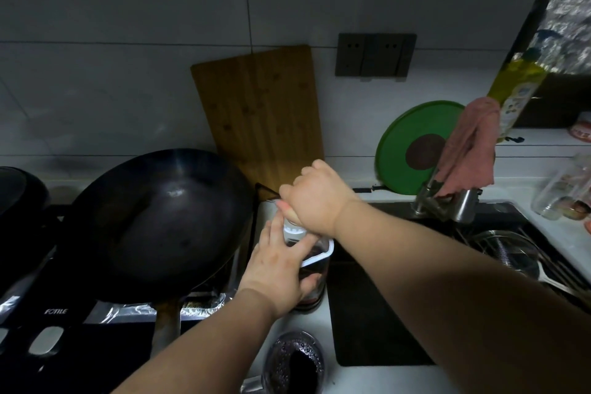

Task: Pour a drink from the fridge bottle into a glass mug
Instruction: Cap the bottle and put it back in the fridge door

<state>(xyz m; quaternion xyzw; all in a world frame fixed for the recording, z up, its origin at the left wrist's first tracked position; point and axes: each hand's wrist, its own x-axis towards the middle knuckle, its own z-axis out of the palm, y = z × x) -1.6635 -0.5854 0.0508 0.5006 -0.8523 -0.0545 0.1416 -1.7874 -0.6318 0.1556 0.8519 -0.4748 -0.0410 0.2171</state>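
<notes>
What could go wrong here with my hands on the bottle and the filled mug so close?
The mug of dark drink stands between your forearms; drawing either arm back could knock it over. The bottle stands on the narrow counter strip beside the sink, so a twist by the right hand on the cap might tip it.

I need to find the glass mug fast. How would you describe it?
Start at the black sink; on the white counter strip between it and the stove, the glass mug stands at the near edge, in front of the bottle. Unlike the taller bottle, it is open-topped, holding dark bubbly drink.
</notes>
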